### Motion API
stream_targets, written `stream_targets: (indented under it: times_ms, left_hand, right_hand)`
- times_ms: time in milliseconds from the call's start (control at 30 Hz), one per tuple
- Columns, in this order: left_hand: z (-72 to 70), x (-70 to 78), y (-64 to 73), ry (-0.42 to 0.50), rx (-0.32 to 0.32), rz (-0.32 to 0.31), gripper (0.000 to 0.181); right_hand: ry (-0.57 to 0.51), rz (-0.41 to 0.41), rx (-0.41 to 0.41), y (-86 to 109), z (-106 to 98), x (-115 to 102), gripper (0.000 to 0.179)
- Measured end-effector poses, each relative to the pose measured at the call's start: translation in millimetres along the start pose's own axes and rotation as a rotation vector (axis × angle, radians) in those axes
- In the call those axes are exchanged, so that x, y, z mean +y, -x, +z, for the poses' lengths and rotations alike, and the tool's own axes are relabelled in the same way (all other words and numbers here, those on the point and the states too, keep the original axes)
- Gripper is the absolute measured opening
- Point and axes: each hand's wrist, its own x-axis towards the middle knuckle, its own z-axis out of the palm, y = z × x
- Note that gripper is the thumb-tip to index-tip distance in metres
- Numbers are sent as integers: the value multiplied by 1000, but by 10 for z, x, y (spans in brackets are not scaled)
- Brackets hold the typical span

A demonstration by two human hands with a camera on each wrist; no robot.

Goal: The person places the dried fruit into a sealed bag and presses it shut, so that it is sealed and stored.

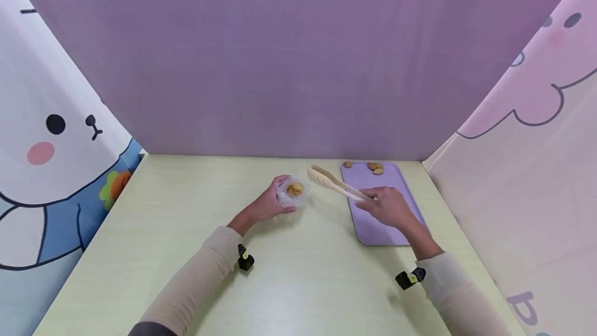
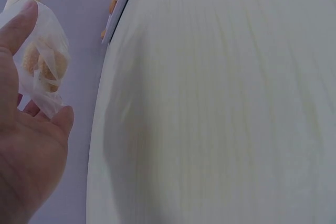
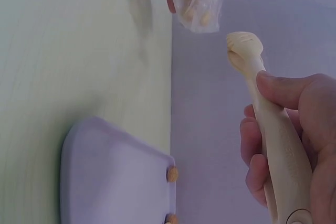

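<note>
Above the middle of the table, my left hand point(image 1: 268, 204) holds a thin clear plastic bag point(image 1: 282, 189) with thumb and fingers spread around it. Inside the bag lie several brown, nut-like pieces point(image 2: 52, 66). Cream-coloured food tongs point(image 1: 336, 184) are gripped in my right hand point(image 1: 391, 207), which hovers over the lilac tray point(image 1: 380, 229). The tips of the tongs point toward the bag, a short gap from it. In the right wrist view these tips look pressed together, with nothing seen between them. More brown pieces point(image 1: 375, 167) lie along the tray's far edge.
The pale wooden table point(image 1: 298, 284) extends back to a purple wall panel point(image 1: 289, 66). Cartoon-printed cloths stand at the left and right sides. The tray sits near the table's right side. Each wrist carries a small black camera point(image 1: 244, 258).
</note>
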Motion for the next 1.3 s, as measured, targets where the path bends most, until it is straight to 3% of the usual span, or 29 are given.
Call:
stream_targets:
  times_ms: [333,733,1300]
  left_hand:
    - [7,-27,-26,-11,8,23,99]
    - [15,7,-8,-43,21,7,95]
    - [36,-13,-28,-5,17,-21,97]
  right_hand:
    - [4,-37,-12,12,-15,-113,38]
    - [3,-96,-43,4,-26,-253,36]
    - [-40,-52,-69,-28,-25,-315,43]
